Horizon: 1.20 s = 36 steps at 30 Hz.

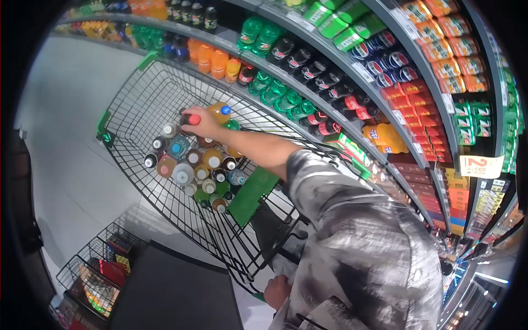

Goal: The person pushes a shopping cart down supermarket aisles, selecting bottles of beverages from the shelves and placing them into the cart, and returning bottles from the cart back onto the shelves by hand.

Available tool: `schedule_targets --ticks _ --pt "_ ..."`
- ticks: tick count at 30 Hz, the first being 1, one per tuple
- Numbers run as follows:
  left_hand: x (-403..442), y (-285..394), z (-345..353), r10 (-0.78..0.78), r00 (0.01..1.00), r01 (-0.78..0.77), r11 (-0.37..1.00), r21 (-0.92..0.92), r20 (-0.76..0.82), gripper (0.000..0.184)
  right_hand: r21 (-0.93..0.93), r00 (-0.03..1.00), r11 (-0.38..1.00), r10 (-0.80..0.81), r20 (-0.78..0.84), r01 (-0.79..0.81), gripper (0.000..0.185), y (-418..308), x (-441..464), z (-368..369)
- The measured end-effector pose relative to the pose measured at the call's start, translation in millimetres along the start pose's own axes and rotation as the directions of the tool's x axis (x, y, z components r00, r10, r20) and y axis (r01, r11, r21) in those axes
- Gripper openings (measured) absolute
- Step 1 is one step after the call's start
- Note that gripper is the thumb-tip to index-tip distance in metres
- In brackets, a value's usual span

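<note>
My right hand (206,124) reaches into the cart and is wrapped round a dark bottle (191,119) with a red cap. Just beside it is an orange-yellow bottle (219,112) with a blue cap. Several more capped bottles stand close together below my right hand, among them a clear one with a white cap (182,174) and one with a light blue cap (177,148). My left hand (278,291) is closed at the lower end of the cart's handle, its fingers partly hidden. The wire cart (159,201) has a green flap (253,196).
Drink shelves (352,66) curve along the top and right, close beside the cart, with bottles and packs of cans. A price sign (480,166) hangs at the right. At the lower left are a wire basket rack (74,269) and a dark flat surface (176,291).
</note>
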<state>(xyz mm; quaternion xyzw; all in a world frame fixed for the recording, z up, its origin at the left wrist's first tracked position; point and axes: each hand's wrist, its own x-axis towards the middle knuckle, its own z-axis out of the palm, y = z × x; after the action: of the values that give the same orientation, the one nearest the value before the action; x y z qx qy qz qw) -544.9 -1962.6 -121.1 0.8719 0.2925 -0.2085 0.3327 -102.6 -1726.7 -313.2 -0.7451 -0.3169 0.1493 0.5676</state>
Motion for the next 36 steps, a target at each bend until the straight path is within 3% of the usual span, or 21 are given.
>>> schedule_targets --ticks 2,4,5,6,8,9,11,12,15,16,17,19,20,23,25,27,28,30,31,35,36 --pt "-3.3 -5.1 10.1 -0.016 1.000 0.016 0.995 0.102 0.003 0.016 -0.017 0.998 0.999 -0.033 0.044 0.034 0.047 -36.4 -9.7 -35.3" --pt "-4.9 -39.5 47.5 0.195 0.974 -0.196 0.981 0.001 -0.112 0.021 -0.075 0.990 0.989 -0.132 -0.040 0.129 0.046 -62.7 -26.5 -73.0" --pt "-3.5 -28.1 34.8 0.215 0.970 -0.213 0.977 0.027 -0.118 0.021 -0.142 0.971 0.968 -0.222 -0.090 0.208 0.046 -76.0 -35.3 -95.1" --pt "-0.9 -6.0 12.7 0.076 0.991 -0.067 0.994 0.085 -0.113 0.021 -0.140 0.964 0.965 -0.237 -0.117 0.221 0.046 -94.8 -44.1 -124.2" --pt "1.5 26.4 -8.9 -0.121 0.984 0.140 0.979 0.148 -0.129 0.018 0.223 0.994 0.969 -0.097 -0.040 0.104 0.042 -141.1 -69.3 -195.9" --pt "4.0 28.6 -10.6 -0.127 0.982 0.150 0.975 0.165 -0.142 0.018 0.364 0.987 0.918 0.162 0.022 -0.158 0.038 -159.7 -82.7 -229.5" --pt "-0.1 25.2 -4.2 -0.060 0.978 0.091 0.984 0.152 -0.199 0.019 0.627 0.968 0.741 0.229 0.103 -0.242 0.038 -166.6 -103.7 -304.1" --pt "-4.7 25.9 -2.1 -0.087 0.970 0.129 0.976 0.176 -0.225 0.019 0.596 0.914 0.705 0.383 0.138 -0.385 0.040 -187.5 -118.4 -345.4" --pt "3.2 26.1 -3.0 -0.054 0.961 0.112 0.973 0.201 -0.272 0.020 0.639 0.835 0.631 0.549 0.032 -0.440 0.040 -191.0 -173.8 -440.3" --pt "2.0 24.8 -1.6 -0.036 0.956 0.097 0.976 0.194 -0.292 0.020 0.648 0.859 0.658 0.512 -0.012 -0.383 0.038 -185.9 -193.6 -468.5" --pt "-0.9 24.1 0.2 -0.016 0.953 0.076 0.980 0.185 -0.304 0.019 0.580 0.800 0.670 0.598 -0.052 -0.463 0.036 -217.5 -215.8 -498.5" --pt "-3.9 24.7 0.9 -0.004 0.954 0.069 0.976 0.206 -0.300 0.019 0.507 0.786 0.699 0.615 -0.066 -0.504 0.034 -199.3 -256.1 -550.0" --pt "-4.9 25.3 1.0 -0.017 0.947 0.092 0.971 0.219 -0.322 0.018 0.525 0.791 0.735 0.586 -0.175 -0.429 0.033 -189.7 -275.4 -564.5" --pt "-3.6 35.5 1.4 -0.010 0.930 0.105 0.965 0.240 -0.368 0.017 0.247 0.861 0.944 0.305 -0.407 -0.218 0.035 -145.3 -334.0 -601.0" --pt "-3.2 31.5 3.1 0.002 0.931 0.100 0.961 0.258 -0.365 0.016 0.265 0.798 0.930 0.356 -0.486 -0.254 0.038 -125.1 -367.6 -611.1" --pt "-4.0 37.7 0.2 -0.009 0.940 0.111 0.953 0.282 -0.341 0.016 0.443 0.655 0.858 0.494 -0.571 -0.261 0.038 -92.5 -392.0 -610.3" --pt "-3.9 38.5 -0.8 -0.009 0.946 0.114 0.945 0.306 -0.323 0.016 0.459 0.651 0.849 0.507 -0.565 -0.263 0.038 -67.5 -400.7 -607.4" --pt "-2.2 37.5 -0.3 -0.007 0.949 0.117 0.937 0.330 -0.316 0.017 0.605 0.401 0.793 0.580 -0.710 -0.076 0.037 -7.5 -413.2 -596.7" --pt "-0.1 34.9 0.6 -0.018 0.947 0.133 0.931 0.340 -0.322 0.017 0.620 0.405 0.781 0.592 -0.697 -0.076 0.037 25.1 -418.0 -589.5" --pt "-2.4 28.1 2.5 -0.065 0.952 0.198 0.876 0.440 -0.300 0.020 0.429 0.300 0.893 0.451 -0.841 -0.138 0.037 89.4 -409.7 -573.7" --pt "0.8 23.8 2.0 -0.091 0.960 0.206 0.870 0.448 -0.263 0.021 0.308 0.231 0.924 0.358 -0.905 -0.226 0.036 99.8 -402.6 -570.9"
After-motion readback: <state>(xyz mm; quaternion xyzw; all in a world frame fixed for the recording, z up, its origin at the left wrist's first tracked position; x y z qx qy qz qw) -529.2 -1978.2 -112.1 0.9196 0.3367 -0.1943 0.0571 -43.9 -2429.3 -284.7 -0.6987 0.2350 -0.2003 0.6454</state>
